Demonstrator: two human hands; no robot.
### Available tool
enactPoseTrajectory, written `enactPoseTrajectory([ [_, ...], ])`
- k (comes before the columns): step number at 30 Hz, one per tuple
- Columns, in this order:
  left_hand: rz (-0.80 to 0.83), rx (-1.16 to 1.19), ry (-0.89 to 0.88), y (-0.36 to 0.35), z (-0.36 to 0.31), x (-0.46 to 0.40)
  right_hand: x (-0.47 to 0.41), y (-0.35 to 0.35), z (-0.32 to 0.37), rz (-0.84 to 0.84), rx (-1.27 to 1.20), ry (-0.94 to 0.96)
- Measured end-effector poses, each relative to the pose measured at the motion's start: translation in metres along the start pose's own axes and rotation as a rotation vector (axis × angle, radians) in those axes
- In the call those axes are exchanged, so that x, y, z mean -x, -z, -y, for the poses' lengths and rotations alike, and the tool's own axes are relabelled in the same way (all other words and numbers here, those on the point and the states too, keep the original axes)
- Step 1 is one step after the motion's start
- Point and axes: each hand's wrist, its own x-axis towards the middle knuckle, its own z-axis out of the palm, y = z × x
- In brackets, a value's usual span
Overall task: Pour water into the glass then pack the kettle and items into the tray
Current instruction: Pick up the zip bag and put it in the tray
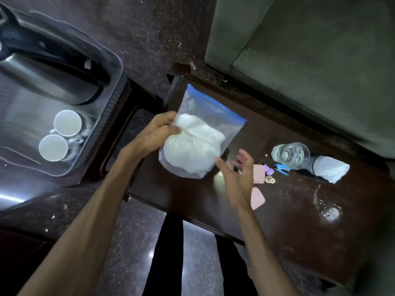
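My left hand (159, 130) pinches the left edge of a clear zip bag (198, 144) with a blue seal, holding white powder, just above the dark wooden table (288, 221). Just right of the bag's lower corner, my right hand (237, 176) hovers with its fingers spread and nothing in it. At the left, a clear plastic tray (102, 133) holds a steel kettle (42, 67) with a black handle and two white cups (61, 137). A glass (290, 155) with water stands on the table to the right.
Small pink, purple and blue items (269, 169) lie beside the glass. A black mesh holder with a white bag (329, 168) lies behind it. A puddle of spilled water (329, 211) marks the table's right part. A green sofa (310, 50) borders the far side.
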Motion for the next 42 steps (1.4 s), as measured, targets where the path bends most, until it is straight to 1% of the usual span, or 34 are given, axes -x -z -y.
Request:
enactPoseTrajectory([
  [2, -0.026, 0.098, -0.013, 0.021, -0.004, 0.016, -0.005, -0.013, 0.021, 0.22, -0.15, -0.095],
  [4, -0.056, 0.157, -0.036, 0.041, -0.006, 0.033, -0.002, -0.03, 0.042, 0.414, -0.221, -0.061],
  [5, -0.073, 0.185, -0.052, 0.05, -0.005, 0.039, 0.001, -0.038, 0.051, 0.471, -0.232, -0.008],
  [7, -0.125, 0.272, -0.068, 0.066, -0.002, 0.051, 0.01, -0.056, 0.069, 0.506, -0.232, 0.097],
  [8, -0.179, 0.317, -0.073, 0.075, -0.001, 0.057, 0.015, -0.068, 0.077, 0.516, -0.222, 0.151],
  [10, -0.334, 0.41, -0.08, 0.089, 0.002, 0.071, 0.029, -0.089, 0.093, 0.557, -0.179, 0.273],
  [13, -0.613, 0.572, -0.032, 0.114, 0.004, 0.089, 0.051, -0.121, 0.115, 0.698, -0.096, 0.482],
  [14, -0.651, 0.596, -0.062, 0.127, 0.005, 0.096, 0.059, -0.132, 0.121, 0.756, -0.067, 0.534],
  [15, -0.646, 0.611, -0.133, 0.142, 0.005, 0.102, 0.067, -0.143, 0.128, 0.815, -0.04, 0.562],
  [17, -0.615, 0.597, -0.231, 0.169, 0.006, 0.116, 0.082, -0.166, 0.139, 0.911, 0.011, 0.545],
  [18, -0.624, 0.58, -0.24, 0.183, 0.008, 0.124, 0.089, -0.18, 0.144, 0.917, 0.042, 0.542],
  [19, -0.645, 0.606, -0.244, 0.197, 0.011, 0.131, 0.096, -0.195, 0.147, 0.877, 0.077, 0.558],
  [21, -0.679, 0.809, -0.245, 0.224, 0.017, 0.144, 0.105, -0.227, 0.151, 0.74, 0.174, 0.643],
  [22, -0.72, 0.904, -0.232, 0.238, 0.019, 0.148, 0.108, -0.243, 0.152, 0.688, 0.229, 0.675],
  [23, -0.783, 0.936, -0.214, 0.254, 0.02, 0.152, 0.111, -0.262, 0.152, 0.652, 0.287, 0.692],
  [24, -0.871, 0.892, -0.187, 0.268, 0.02, 0.155, 0.113, -0.279, 0.151, 0.633, 0.328, 0.687],
  [26, -1.036, 0.678, -0.14, 0.287, 0.02, 0.159, 0.118, -0.314, 0.15, 0.63, 0.384, 0.646],
  [27, -1.089, 0.558, -0.138, 0.291, 0.019, 0.161, 0.12, -0.328, 0.15, 0.635, 0.412, 0.638],
  [29, -1.144, 0.278, -0.174, 0.292, 0.018, 0.165, 0.122, -0.354, 0.147, 0.648, 0.404, 0.599],
  [31, -1.158, -0.119, -0.183, 0.289, 0.02, 0.166, 0.124, -0.371, 0.141, 0.621, 0.378, 0.524],
  [32, -1.132, -0.318, -0.174, 0.285, 0.021, 0.165, 0.123, -0.374, 0.137, 0.594, 0.397, 0.52],
  [34, -1.005, -0.577, -0.057, 0.276, 0.028, 0.161, 0.121, -0.376, 0.13, 0.569, 0.521, 0.622],
  [36, -0.857, -0.677, 0.115, 0.267, 0.037, 0.154, 0.119, -0.372, 0.127, 0.577, 0.704, 0.796],
  [37, -0.821, -0.695, 0.17, 0.264, 0.043, 0.151, 0.119, -0.369, 0.126, 0.582, 0.798, 0.887],
  [39, -0.822, -0.685, 0.188, 0.26, 0.054, 0.146, 0.121, -0.361, 0.123, 0.565, 0.904, 1.049],
  [41, -0.825, -0.631, 0.159, 0.261, 0.061, 0.144, 0.124, -0.355, 0.122, 0.528, 0.885, 1.201],
  [42, -0.819, -0.627, 0.146, 0.262, 0.063, 0.142, 0.124, -0.353, 0.124, 0.539, 0.899, 1.249],
])
